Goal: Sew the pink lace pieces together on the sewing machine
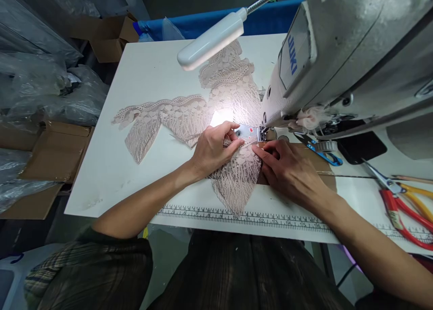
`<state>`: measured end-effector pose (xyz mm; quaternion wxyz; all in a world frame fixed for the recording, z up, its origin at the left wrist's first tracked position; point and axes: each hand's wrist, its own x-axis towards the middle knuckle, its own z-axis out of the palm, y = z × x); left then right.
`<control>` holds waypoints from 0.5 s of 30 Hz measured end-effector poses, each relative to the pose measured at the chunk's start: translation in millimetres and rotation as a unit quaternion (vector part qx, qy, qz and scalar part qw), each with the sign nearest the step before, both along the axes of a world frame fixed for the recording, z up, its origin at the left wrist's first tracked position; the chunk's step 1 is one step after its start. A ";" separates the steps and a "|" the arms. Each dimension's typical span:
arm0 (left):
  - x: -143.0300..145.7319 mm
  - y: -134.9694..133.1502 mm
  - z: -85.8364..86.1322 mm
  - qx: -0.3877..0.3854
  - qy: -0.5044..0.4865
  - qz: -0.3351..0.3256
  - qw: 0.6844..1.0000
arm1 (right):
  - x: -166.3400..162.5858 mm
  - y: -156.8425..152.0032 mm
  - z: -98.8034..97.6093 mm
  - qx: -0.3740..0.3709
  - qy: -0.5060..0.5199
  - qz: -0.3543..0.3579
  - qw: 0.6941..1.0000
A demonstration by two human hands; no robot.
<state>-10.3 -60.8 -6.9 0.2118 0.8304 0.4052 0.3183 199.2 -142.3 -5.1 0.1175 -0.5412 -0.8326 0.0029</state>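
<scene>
A length of pale pink lace fabric (pixel 237 183) lies under the presser foot area of a sewing machine (pixel 324 43), its pointed end hanging toward the table's front edge. My left hand (pixel 216 147) pinches the lace just left of the metal plate (pixel 245 131), thumb and forefinger close together. On the right of the needle area, my right hand (pixel 282 163) presses its fingertips together on the lace's edge. More lace (pixel 184 118) spreads to the left and behind the machine's needle. The needle tip itself is too small to make out.
A white lamp (pixel 213 39) hangs over the lace. Blue thread snips (pixel 326 156), a black phone-like object (pixel 361 147), red-handled scissors (pixel 402 215) and yellow-handled scissors (pixel 414 197) lie at the right. A printed ruler (pixel 270 220) runs along the front edge. Cardboard boxes (pixel 50 156) stand left.
</scene>
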 end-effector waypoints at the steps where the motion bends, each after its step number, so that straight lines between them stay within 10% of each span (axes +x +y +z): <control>1: -0.3 0.5 -0.6 0.013 0.008 -0.004 1.000 | -0.2 0.1 0.7 -0.003 -0.002 -0.002 1.000; 8: -2.2 3.3 -2.6 0.214 0.068 -0.052 0.973 | -0.4 1.0 2.8 -0.015 0.014 -0.009 1.000; 15: -2.2 -6.1 0.1 0.228 0.200 -0.214 0.929 | -1.3 3.0 -0.7 -0.011 0.041 -0.005 0.999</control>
